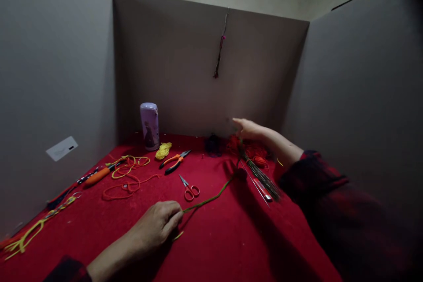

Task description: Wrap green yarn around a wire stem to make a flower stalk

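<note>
My left hand [161, 224] is closed at the near centre of the red cloth, gripping a green cord [206, 201]. From there the cord runs right and away, into the shadow beneath my right arm. A short pale yellow end [178, 236] shows beside my left fingers. My right hand [248, 128] hangs over the back right, one finger stretched left; the others are blurred and partly hidden, so its hold is unclear. Just under it are red yarn [234, 144] and the top of a tied bundle of thin green-brown strands [261, 175].
Red-handled scissors [189, 188], orange-and-black pliers [175, 161], yellow yarn [163, 151] and a purple cylindrical case [150, 127] stand or lie left of centre. Tangled orange cord [128, 187] is further left. Thin needles [259, 185] lie right. Grey panels [185, 66] enclose three sides.
</note>
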`<state>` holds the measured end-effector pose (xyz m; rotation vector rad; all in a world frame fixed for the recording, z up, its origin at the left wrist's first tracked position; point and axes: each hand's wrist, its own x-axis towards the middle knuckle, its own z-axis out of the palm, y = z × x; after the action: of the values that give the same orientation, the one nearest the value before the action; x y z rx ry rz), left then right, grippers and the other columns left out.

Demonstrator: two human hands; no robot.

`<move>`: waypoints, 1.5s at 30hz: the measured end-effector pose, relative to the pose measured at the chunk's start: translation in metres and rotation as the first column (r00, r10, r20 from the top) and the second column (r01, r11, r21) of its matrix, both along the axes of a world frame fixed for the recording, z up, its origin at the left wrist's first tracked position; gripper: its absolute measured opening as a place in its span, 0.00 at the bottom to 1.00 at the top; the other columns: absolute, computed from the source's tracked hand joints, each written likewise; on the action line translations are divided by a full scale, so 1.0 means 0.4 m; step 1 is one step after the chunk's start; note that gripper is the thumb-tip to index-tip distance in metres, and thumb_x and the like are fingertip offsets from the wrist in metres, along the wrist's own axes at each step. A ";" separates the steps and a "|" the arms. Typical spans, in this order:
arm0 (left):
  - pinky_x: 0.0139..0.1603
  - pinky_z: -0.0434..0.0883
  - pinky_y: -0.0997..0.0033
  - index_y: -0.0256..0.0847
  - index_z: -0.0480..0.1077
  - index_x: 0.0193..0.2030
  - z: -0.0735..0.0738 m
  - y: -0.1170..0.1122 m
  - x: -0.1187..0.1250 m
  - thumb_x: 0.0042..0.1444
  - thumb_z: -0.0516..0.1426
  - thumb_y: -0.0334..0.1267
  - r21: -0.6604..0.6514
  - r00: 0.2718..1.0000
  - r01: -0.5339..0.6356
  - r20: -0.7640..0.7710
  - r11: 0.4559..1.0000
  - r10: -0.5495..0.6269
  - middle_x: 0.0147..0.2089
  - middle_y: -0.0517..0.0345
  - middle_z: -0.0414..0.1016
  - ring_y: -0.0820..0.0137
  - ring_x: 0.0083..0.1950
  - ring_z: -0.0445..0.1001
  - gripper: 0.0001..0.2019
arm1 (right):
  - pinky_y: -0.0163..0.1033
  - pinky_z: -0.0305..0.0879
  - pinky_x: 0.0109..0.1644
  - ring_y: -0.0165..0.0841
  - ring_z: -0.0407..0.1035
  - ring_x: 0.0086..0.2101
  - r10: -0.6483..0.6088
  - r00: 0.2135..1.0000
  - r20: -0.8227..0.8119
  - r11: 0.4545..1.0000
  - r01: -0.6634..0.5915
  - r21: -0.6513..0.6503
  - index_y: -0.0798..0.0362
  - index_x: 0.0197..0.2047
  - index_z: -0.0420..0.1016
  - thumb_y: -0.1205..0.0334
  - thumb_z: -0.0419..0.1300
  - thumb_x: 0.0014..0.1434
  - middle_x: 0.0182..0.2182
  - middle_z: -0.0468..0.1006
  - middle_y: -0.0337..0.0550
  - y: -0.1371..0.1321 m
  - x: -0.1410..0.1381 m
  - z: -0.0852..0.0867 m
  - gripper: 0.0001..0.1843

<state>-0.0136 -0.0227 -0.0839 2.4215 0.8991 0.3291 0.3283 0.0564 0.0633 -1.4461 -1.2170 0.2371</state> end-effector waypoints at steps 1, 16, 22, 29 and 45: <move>0.32 0.56 0.73 0.39 0.60 0.25 -0.001 -0.001 -0.001 0.62 0.42 0.42 0.002 1.000 -0.005 -0.009 1.000 0.005 0.28 0.59 0.65 0.73 0.29 0.61 0.17 | 0.33 0.60 0.37 0.23 0.60 0.21 0.018 1.000 0.017 0.998 -0.017 -0.057 0.60 0.21 0.72 0.80 0.60 0.43 0.17 0.67 0.33 -0.006 -0.020 -0.019 0.07; 0.34 0.60 0.74 0.38 0.65 0.28 0.000 -0.021 0.011 0.62 0.44 0.38 -0.020 0.987 0.059 0.151 0.998 -0.055 0.30 0.58 0.69 0.73 0.31 0.65 0.14 | 0.35 0.62 0.40 0.33 0.70 0.37 0.664 0.654 0.362 0.746 -0.551 -0.373 0.52 0.49 0.71 0.67 0.55 0.59 0.40 0.76 0.46 -0.355 -0.416 -0.382 0.14; 0.35 0.60 0.72 0.38 0.66 0.28 0.006 -0.016 0.012 0.63 0.44 0.40 0.045 0.999 0.013 0.047 0.999 -0.015 0.30 0.57 0.68 0.72 0.31 0.64 0.16 | 0.33 0.53 0.29 0.30 0.63 0.25 0.555 0.635 0.538 0.832 -0.410 -0.374 0.55 0.33 0.70 0.71 0.53 0.57 0.26 0.73 0.42 -0.343 -0.395 -0.440 0.05; 0.41 0.61 0.70 0.39 0.70 0.34 0.012 -0.014 -0.011 0.54 0.54 0.40 0.014 1.000 -0.008 0.002 1.000 0.008 0.35 0.57 0.69 0.69 0.37 0.65 0.08 | 0.32 0.46 0.26 0.25 0.52 0.21 0.580 0.767 0.273 0.799 -0.472 -0.372 0.54 0.26 0.60 0.66 0.49 0.62 0.19 0.62 0.34 -0.340 -0.391 -0.440 0.12; 0.39 0.62 0.70 0.39 0.70 0.33 0.015 0.012 -0.021 0.55 0.52 0.34 -0.015 0.994 -0.079 0.078 0.997 0.080 0.34 0.57 0.71 0.70 0.37 0.67 0.06 | 0.32 0.49 0.29 0.26 0.53 0.24 0.532 0.846 0.017 0.806 -0.500 -0.317 0.54 0.24 0.60 0.62 0.48 0.62 0.21 0.59 0.34 -0.336 -0.379 -0.422 0.14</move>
<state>-0.0222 -0.0179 -0.0781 2.3484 0.9614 0.4445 0.1767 -0.0781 -0.1057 -1.3618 -1.7128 0.7598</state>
